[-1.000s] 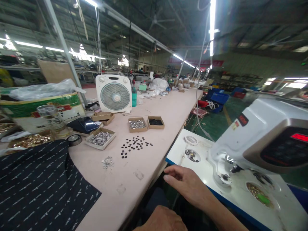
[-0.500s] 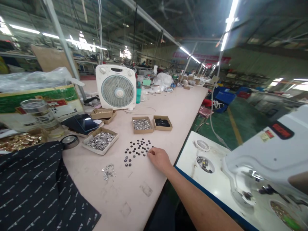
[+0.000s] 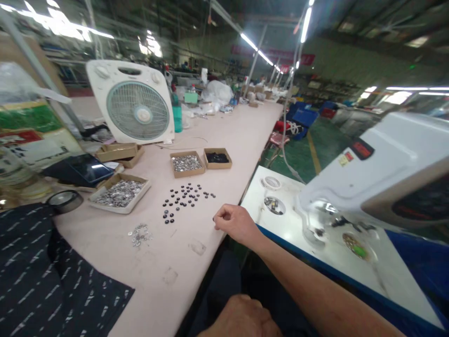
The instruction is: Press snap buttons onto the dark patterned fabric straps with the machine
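My right hand (image 3: 235, 225) is above the table's right edge, thumb and forefinger pinched on a small black button, a dark bit of which shows at the fingertips. To its left, several black buttons (image 3: 184, 204) lie spread on the pinkish table (image 3: 154, 290). My left hand (image 3: 242, 318) shows at the bottom edge, its back upward and its fingers curled; whatever it may hold is hidden. Small metal pieces (image 3: 140, 235) lie in a loose pile left of the buttons. Behind are a box of metal pieces (image 3: 187, 164) and a box of black pieces (image 3: 217, 158).
A white machine (image 3: 372, 164) stands on a white worktop (image 3: 336, 276) at the right. Dark patterned cloth (image 3: 59, 281) covers the front left. Behind it are a roll of tape (image 3: 65, 201), a tray of metal pieces (image 3: 121, 193) and a fan (image 3: 135, 103).
My right hand has drawn back from the buttons toward the table edge, a black piece now at its fingertips. My left hand has come into view at the bottom. The view has turned right.
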`<state>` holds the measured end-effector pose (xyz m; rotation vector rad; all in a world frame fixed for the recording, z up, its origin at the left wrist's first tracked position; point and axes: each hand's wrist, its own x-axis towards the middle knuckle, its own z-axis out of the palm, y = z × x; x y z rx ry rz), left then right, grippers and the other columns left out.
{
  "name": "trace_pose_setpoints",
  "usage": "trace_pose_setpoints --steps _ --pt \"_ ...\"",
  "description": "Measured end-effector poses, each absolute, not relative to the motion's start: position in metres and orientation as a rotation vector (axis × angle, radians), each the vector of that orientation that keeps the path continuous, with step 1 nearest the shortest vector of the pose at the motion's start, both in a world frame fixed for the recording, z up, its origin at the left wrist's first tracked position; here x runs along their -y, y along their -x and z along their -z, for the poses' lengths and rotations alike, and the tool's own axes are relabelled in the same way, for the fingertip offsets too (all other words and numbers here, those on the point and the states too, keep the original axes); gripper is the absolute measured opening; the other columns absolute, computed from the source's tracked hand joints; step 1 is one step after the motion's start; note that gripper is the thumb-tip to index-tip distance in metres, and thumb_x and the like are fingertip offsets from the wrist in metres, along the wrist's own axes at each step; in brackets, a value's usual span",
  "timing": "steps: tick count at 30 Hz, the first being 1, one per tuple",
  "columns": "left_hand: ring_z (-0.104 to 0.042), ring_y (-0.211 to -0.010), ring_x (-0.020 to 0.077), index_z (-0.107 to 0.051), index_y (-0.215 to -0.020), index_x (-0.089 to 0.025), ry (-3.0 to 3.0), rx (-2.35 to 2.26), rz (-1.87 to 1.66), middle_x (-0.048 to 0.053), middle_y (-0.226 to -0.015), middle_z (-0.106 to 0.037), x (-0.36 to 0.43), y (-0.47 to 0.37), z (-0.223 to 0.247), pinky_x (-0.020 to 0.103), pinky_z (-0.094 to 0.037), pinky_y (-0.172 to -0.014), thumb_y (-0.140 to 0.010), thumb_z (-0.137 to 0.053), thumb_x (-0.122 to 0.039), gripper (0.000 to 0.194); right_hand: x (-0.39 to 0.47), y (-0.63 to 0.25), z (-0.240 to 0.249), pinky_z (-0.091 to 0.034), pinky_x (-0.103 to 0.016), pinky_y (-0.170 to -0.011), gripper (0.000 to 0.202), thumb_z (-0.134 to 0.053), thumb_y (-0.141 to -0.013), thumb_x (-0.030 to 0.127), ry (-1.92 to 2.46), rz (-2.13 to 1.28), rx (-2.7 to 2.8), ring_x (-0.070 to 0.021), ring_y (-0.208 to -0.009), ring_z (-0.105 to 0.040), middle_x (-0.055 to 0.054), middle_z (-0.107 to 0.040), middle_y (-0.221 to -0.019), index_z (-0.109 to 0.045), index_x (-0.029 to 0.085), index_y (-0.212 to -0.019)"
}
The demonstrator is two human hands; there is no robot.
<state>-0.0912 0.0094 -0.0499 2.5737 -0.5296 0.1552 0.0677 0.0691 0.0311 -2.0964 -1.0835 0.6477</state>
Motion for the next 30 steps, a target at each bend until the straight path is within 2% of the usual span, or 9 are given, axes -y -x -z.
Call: trace_pose_setpoints --steps 2,5,7,11,17,23,30 --pt "-0.058 -0.062 0.0182 -0.061 -0.079 -0.019 -2.547 0.533 -0.259 0.001 -0.068 -0.063 -0.008 0.098 0.047 0.033 -0.033 -0.051 -0.080 -0.072 -0.039 0.023 -0.013 -0.057 -0.036 -0.048 -0.021 -0.063 0.010 -0.061 -0.083 0.026 1.972 -0.826 0.902 -0.0132 -0.067 -0.068 0.000 -0.073 -0.073 -0.066 0.018 -0.080" --pt "-0.056 -0.071 0.0194 -0.056 -0.085 -0.019 -2.458 0.475 -0.331 0.000 -0.076 -0.062 -0.009 0.115 0.034 0.035 -0.036 -0.061 -0.072 -0.069 -0.026 0.019 0.070 -0.031 -0.034 -0.049 -0.021 -0.059 0.012 -0.068 -0.080 0.027 1.820 -0.947 0.594 -0.0137 -0.063 -0.067 -0.002 -0.071 -0.070 -0.064 0.015 -0.081" --pt "-0.053 -0.074 0.0199 -0.057 -0.090 -0.019 -2.441 0.506 -0.332 0.001 -0.079 -0.060 -0.009 0.126 0.023 0.036 -0.034 -0.064 -0.074 -0.062 -0.017 0.017 0.115 -0.010 -0.030 -0.049 -0.020 -0.060 0.014 -0.072 -0.077 0.026 1.823 -0.886 0.487 -0.0122 -0.065 -0.065 -0.001 -0.070 -0.072 -0.066 0.015 -0.083" --pt "-0.046 -0.072 0.0204 -0.059 -0.099 -0.016 -2.447 0.666 -0.362 0.004 -0.080 -0.057 -0.001 0.138 0.005 0.036 -0.028 -0.063 -0.084 -0.051 -0.015 0.017 0.172 0.027 -0.025 -0.051 -0.019 -0.066 0.015 -0.075 -0.077 0.022 1.826 -0.760 0.375 -0.0104 -0.071 -0.064 0.000 -0.072 -0.081 -0.067 0.017 -0.089" --pt "-0.042 -0.067 0.0185 -0.060 -0.103 -0.012 -2.407 0.737 -0.427 0.005 -0.074 -0.054 0.014 0.147 -0.007 0.035 -0.024 -0.061 -0.101 -0.036 -0.021 0.026 0.207 0.063 -0.031 -0.054 -0.020 -0.072 0.018 -0.075 -0.079 0.019 1.732 -0.699 0.308 -0.0114 -0.076 -0.069 0.000 -0.074 -0.086 -0.068 0.019 -0.095" --pt "-0.048 -0.073 0.0195 -0.059 -0.112 -0.010 -2.385 0.700 -0.397 0.007 -0.081 -0.060 0.019 0.164 -0.017 0.035 -0.028 -0.065 -0.098 -0.041 -0.014 0.023 0.218 0.075 -0.034 -0.056 -0.020 -0.073 0.016 -0.073 -0.082 0.016 1.711 -0.680 0.404 -0.0112 -0.078 -0.071 0.001 -0.076 -0.088 -0.072 0.021 -0.097" --pt "-0.049 -0.074 0.0193 -0.059 -0.108 -0.009 -2.371 0.664 -0.416 0.009 -0.081 -0.061 0.023 0.172 -0.025 0.034 -0.029 -0.066 -0.094 -0.045 -0.010 0.019 0.224 0.080 -0.035 -0.057 -0.017 -0.075 0.025 -0.070 -0.082 0.011 1.728 -0.615 0.485 -0.0097 -0.079 -0.073 0.003 -0.076 -0.090 -0.070 0.023 -0.104"
